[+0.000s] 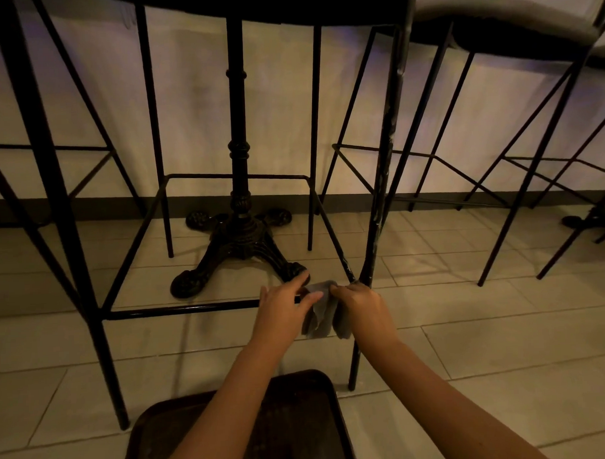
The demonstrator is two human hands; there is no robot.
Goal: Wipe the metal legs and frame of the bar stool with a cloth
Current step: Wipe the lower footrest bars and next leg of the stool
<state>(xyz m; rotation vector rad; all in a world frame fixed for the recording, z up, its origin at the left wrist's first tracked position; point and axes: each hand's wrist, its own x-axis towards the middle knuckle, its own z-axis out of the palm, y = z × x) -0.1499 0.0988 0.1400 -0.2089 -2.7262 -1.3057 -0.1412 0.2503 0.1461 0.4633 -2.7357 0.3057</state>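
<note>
Both gripping the grey cloth (323, 311) — left hand (283, 307) pinching one edge, right hand (360, 304) bunching the other — at the bar stool (375, 206) footrest corner, bare tiled floor (486, 326) rightward.

Stool seat (252, 4) cut off at top edge.

table base (241, 231) behind stool footrest (194, 308)

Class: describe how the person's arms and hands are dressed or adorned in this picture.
Both forearms are bare, with no sleeves in view. The left hand and right hand wear no gloves; no watch, ring or bracelet is visible.
</note>
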